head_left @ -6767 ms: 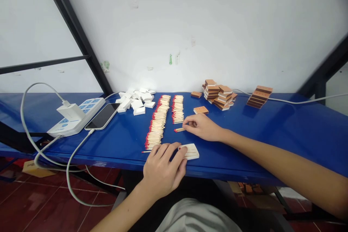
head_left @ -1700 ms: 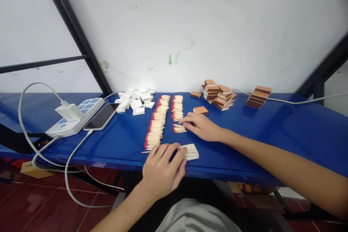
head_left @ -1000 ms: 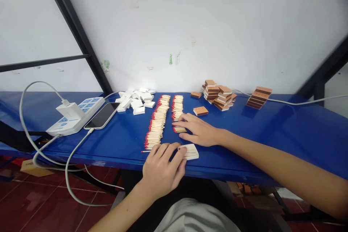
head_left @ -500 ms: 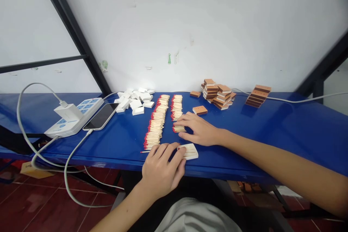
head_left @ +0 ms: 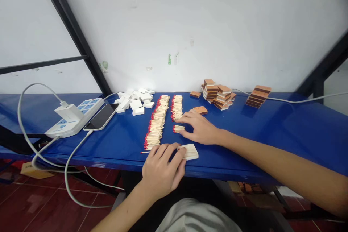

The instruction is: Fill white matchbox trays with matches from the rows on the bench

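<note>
On my feed, the right hand (head_left: 200, 129) is half open, thumb and forefinger spread about a small match bundle (head_left: 178, 129) on the blue table (head_left: 272, 134); I cannot confirm a grip. I find the left hand (head_left: 163, 169) curled over the tray (head_left: 192, 152), fingertips touching it; its hold I cannot tell. Two match rows (head_left: 156, 125) lie beyond.
</note>
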`<state>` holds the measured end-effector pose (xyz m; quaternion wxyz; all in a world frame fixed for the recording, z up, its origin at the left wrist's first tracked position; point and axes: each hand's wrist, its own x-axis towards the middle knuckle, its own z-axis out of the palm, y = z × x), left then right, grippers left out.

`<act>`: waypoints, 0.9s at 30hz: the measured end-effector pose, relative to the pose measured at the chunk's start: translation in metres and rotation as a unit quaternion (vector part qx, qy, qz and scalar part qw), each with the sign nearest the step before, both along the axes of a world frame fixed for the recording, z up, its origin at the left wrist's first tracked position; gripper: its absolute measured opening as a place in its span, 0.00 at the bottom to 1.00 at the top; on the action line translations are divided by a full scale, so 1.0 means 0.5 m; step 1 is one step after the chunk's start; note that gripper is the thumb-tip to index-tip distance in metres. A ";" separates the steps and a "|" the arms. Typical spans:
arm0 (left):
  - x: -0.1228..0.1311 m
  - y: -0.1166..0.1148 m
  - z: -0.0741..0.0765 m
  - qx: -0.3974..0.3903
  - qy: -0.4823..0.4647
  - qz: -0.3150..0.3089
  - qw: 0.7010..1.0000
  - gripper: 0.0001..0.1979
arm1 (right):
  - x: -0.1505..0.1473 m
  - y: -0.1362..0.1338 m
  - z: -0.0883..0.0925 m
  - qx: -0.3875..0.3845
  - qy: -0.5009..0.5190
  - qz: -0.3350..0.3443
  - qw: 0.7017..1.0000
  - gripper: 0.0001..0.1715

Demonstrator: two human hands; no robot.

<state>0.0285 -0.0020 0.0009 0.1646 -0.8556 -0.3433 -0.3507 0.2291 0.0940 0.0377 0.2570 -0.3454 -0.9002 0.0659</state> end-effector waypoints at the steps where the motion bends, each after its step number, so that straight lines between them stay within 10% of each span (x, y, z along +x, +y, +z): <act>1: 0.000 0.000 0.000 0.001 -0.001 0.000 1.000 0.11 | -0.001 0.000 0.000 0.009 -0.012 -0.016 1.000 0.21; 27: -0.001 0.001 0.001 0.001 0.003 -0.001 1.000 0.12 | 0.002 -0.004 0.012 -0.033 -0.052 0.013 0.998 0.19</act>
